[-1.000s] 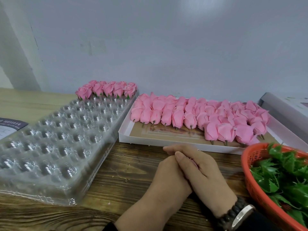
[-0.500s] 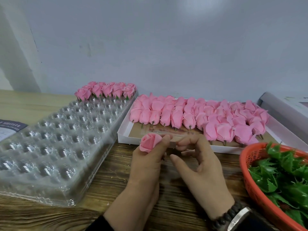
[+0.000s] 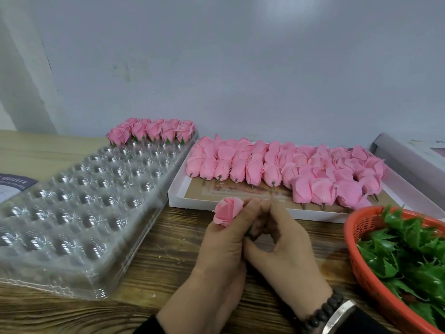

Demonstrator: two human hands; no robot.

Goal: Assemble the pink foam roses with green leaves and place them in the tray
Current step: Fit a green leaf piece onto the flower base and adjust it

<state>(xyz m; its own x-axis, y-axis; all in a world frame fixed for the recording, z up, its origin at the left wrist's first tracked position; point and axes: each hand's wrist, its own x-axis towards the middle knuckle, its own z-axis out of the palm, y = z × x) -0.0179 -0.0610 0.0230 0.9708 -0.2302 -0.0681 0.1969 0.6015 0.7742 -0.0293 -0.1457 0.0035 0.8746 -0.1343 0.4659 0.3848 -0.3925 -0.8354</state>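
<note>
Wooden table (image 3: 149, 239) up close, where the left hand (image 3: 224, 247) pinches a pink rose (image 3: 227, 210) while the right hand (image 3: 279, 242) fingers curl onto a green bit beneath, clear tray (image 3: 72, 213) left, leaf basket (image 3: 356, 268) right, rose box (image 3: 183, 196) beyond.

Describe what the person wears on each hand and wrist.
Both hands are bare, with no gloves or rings visible. The right wrist carries a bracelet of dark round beads and, beside it, a silver-coloured band. Dark sleeves cover both forearms; the left sleeve barely shows.
</note>
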